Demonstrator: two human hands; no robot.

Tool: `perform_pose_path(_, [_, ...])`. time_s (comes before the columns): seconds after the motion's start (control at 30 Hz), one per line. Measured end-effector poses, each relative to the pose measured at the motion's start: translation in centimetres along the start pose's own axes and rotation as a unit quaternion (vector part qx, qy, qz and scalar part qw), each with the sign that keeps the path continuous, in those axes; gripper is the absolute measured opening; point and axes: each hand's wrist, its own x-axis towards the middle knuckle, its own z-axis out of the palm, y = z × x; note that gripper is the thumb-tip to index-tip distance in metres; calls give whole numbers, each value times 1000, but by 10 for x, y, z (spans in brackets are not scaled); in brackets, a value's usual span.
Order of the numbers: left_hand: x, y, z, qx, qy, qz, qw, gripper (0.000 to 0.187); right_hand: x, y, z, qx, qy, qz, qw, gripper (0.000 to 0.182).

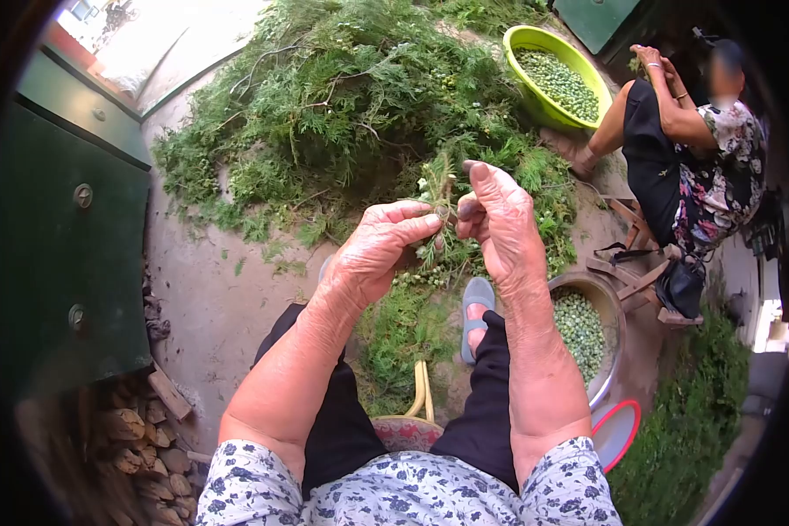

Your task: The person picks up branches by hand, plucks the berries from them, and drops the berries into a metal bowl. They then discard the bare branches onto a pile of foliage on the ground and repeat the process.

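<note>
Between my two hands is a small green sprig (438, 188) with pale berries. My left hand (377, 245) pinches its lower stem between thumb and fingertips. My right hand (502, 223) is beside the sprig at the right, thumb and fingers curled toward each other with dark fingertips; whether anything is between them is too small to tell. Beyond my hands lies a large heap of green branches (342, 96). A metal bowl of green berries (618, 351) stands right of my right forearm. Loose green clippings (403, 337) lie on the ground between my legs.
A yellow-green basin (510, 39) of berries stands at the upper right, near a seated person (719, 184) on a wooden stool. A red-rimmed basin (631, 421) is at the lower right. Dark green cabinets (61, 237) and stacked firewood (140, 438) are at the left.
</note>
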Motion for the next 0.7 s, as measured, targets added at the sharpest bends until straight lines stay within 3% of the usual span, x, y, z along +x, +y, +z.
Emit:
perform_pose_path(0.1, [5,0,-5,-18,6,18,1000,14,-3,0,-1,-9,47,-1,999,47])
perform_pose_path(0.17, [8,-1,-7,3,40,41,998,13,-7,-3,-1,-65,38,69,995,53])
perform_pose_path(0.23, [6,1,-4,-3,34,40,999,13,-8,4,-2,-81,2,95,992,56])
perform_pose_path(0.3, [3,1,-1,37,16,55,998,13,-8,18,-1,31,-94,152,983,61])
perform_pose_path(0.33, [3,0,1,49,4,61,997,11,-6,27,-3,77,-112,182,974,48])
perform_pose_path(0.37, [3,-1,2,48,3,58,997,11,-8,27,1,77,-110,184,974,48])
perform_pose_path(0.43, [3,-1,2,73,-3,47,996,11,-11,24,10,190,-87,143,967,29])
perform_pose_path(0.47, [3,0,2,72,-2,46,996,11,-8,27,7,225,-65,159,959,12])
perform_pose_path(0.7, [6,4,-10,88,45,73,992,21,-3,27,0,232,-46,121,964,13])
